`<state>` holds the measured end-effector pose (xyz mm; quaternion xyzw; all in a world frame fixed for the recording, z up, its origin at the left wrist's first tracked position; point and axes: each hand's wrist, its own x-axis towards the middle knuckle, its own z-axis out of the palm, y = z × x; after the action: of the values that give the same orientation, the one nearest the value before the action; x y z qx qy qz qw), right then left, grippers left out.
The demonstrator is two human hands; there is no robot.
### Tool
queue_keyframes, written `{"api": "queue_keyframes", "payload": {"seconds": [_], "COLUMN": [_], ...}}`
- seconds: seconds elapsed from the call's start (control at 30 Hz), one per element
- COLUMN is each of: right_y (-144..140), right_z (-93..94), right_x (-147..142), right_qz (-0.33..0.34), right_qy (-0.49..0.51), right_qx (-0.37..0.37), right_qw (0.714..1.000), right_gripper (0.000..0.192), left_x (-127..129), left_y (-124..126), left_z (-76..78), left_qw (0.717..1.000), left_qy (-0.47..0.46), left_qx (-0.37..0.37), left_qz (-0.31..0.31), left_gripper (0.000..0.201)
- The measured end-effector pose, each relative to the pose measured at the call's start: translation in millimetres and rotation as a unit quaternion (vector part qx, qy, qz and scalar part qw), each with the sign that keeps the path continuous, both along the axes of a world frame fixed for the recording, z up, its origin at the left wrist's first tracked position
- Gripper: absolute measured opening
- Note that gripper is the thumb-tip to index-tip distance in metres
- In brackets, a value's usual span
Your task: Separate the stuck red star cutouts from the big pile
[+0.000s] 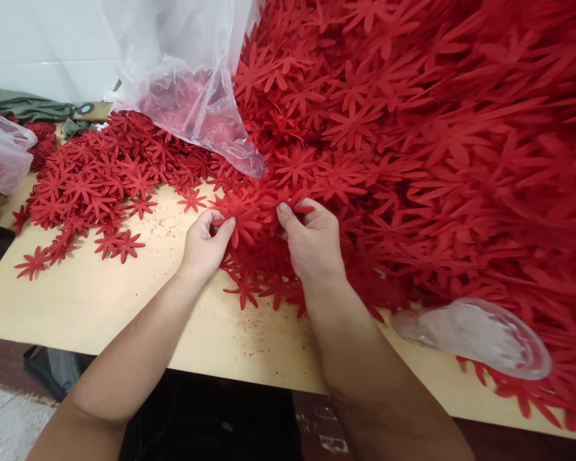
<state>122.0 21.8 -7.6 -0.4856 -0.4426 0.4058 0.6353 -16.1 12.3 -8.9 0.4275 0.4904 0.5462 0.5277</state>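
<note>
My left hand (208, 243) pinches the edge of a red flower-shaped cutout (242, 221) with several long rounded petals, thumb on top. Close beside it, my right hand (314, 237) grips another red flower cutout (295, 203) between thumb and fingers. Both held pieces are at the front edge of a large heap of red flower cutouts (355, 121). Whether each hand holds one layer or a few cannot be made out. Below the hands, loose cutouts (244, 288) lie on the pale wooden table (163, 320).
A smaller pile of red cutouts (91, 179) spreads over the table at left. A clear plastic bag (187, 96) droops at the back between the piles. An oval clear plastic container (480, 336) lies at right. Another bag (2, 150) and green cloth (24, 105) are far left.
</note>
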Motion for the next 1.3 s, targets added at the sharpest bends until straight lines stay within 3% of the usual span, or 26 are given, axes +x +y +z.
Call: {"api": "queue_keyframes", "payload": {"seconds": [0.23,0.4,0.57,0.7,0.87,0.93,1.07,1.17,1.3], "right_y": [0,5,0,0,5,5,0,-3,-5], "right_z": [-4.9,-3.9,2.0,-0.7,-7.2,-7.3,-3.5,0.1,3.6], "right_x": [1,3,1,4,5,4,3,4,4], "right_qz": [-0.055,-0.042,-0.022,-0.018,-0.024,-0.028,0.009,-0.015,-0.034], "right_qy": [-0.006,0.021,0.021,0.008,0.023,-0.001,-0.081,-0.099,-0.189], "right_qx": [-0.041,0.000,-0.031,-0.031,-0.002,0.019,0.017,0.016,0.086], "right_qw": [0.998,0.999,0.999,0.999,0.999,0.999,0.997,0.995,0.978], "right_gripper": [0.052,0.040,0.044,0.053,0.036,0.037,0.014,0.014,0.024], "left_x": [2,0,-1,-2,-3,-3,-3,-3,-3], "left_y": [2,6,4,2,3,3,3,4,5], "left_z": [1.4,3.4,2.3,1.3,-0.4,-0.4,0.1,-0.9,-2.7], "left_qw": [1.000,0.999,0.999,0.999,0.999,1.000,1.000,1.000,1.000], "left_qy": [0.008,0.001,-0.041,-0.037,-0.015,-0.003,-0.003,-0.017,-0.031], "left_qx": [0.022,0.029,0.016,0.015,0.023,0.024,0.020,0.015,0.005], "left_qz": [0.019,0.031,0.001,-0.024,-0.018,-0.012,-0.011,-0.007,0.000], "left_gripper": [0.015,0.016,0.004,0.015,0.019,0.020,0.019,0.017,0.012]}}
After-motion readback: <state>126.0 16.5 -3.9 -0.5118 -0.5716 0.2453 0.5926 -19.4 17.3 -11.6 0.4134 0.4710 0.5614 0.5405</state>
